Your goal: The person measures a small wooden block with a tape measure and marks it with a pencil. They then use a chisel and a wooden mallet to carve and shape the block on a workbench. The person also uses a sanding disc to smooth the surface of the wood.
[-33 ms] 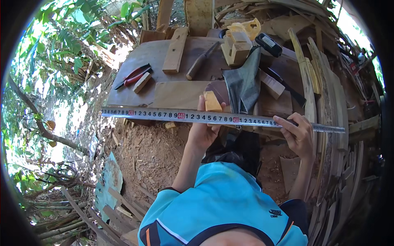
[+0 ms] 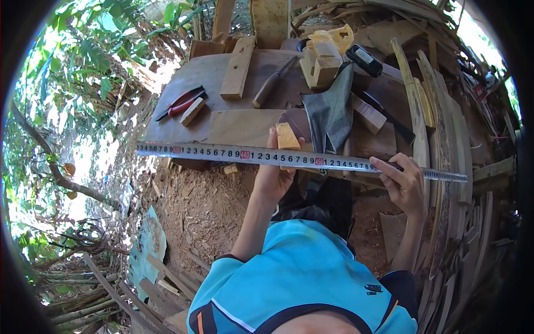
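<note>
Grasping a small pale wooden block (image 2: 287, 136) crossed by a long silver measuring tape (image 2: 300, 160), left hand (image 2: 272, 181), pinching the tape, right hand (image 2: 405, 181)

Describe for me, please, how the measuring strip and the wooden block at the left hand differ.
The measuring strip is long and thin, while the wooden block is short and chunky. The strip is silvery-white with dark and red markings; the block is yellowish wood. The strip runs crosswise, pinched by the right hand toward its right end, whereas the block is in the left hand, showing mostly above the strip. Both are hand-held.
</note>
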